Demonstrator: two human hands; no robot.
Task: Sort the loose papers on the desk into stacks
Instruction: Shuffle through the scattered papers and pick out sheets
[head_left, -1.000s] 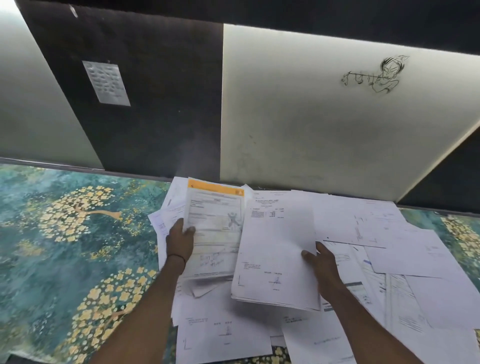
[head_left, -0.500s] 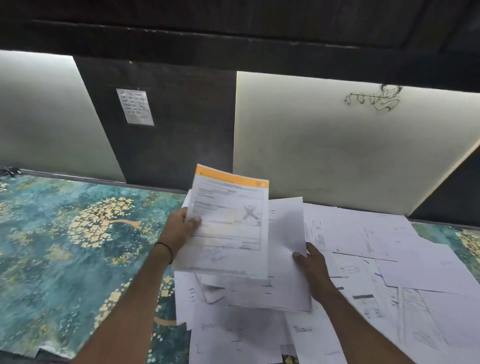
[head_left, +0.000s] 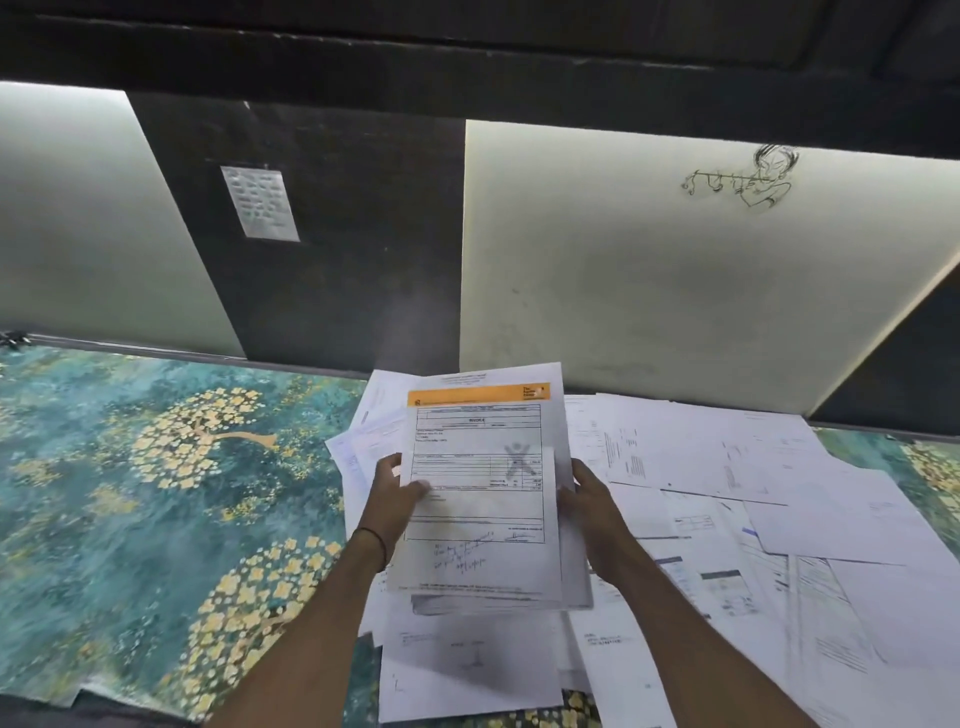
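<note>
Left hand: centre of frame, grips left edge of held stack; thumb on front face, fingers behind. Dark band on wrist.
Right hand: grips right edge of same stack, thumb in front. Hands apart, one per side, both clamped on the stack.
Held stack: several sheets, lifted off bench, tilted toward cam, centre frame; bottom edges uneven.
Top sheet: invoice w/ orange header strip, ruled table, grey figure mark, blue handwriting near bottom.
Loose papers: spread flat over right half of frame, overlapping at mixed angles. More lie below the stack at lower centre; a few poke out just left of it.
Bench: teal cover w/ yellow blossom trees, shows across left half of frame.
Back wall: dark panel upper centre, small printed note stuck on it, text too blurred to read. Pale panels either side; line sketch upper right.
</note>
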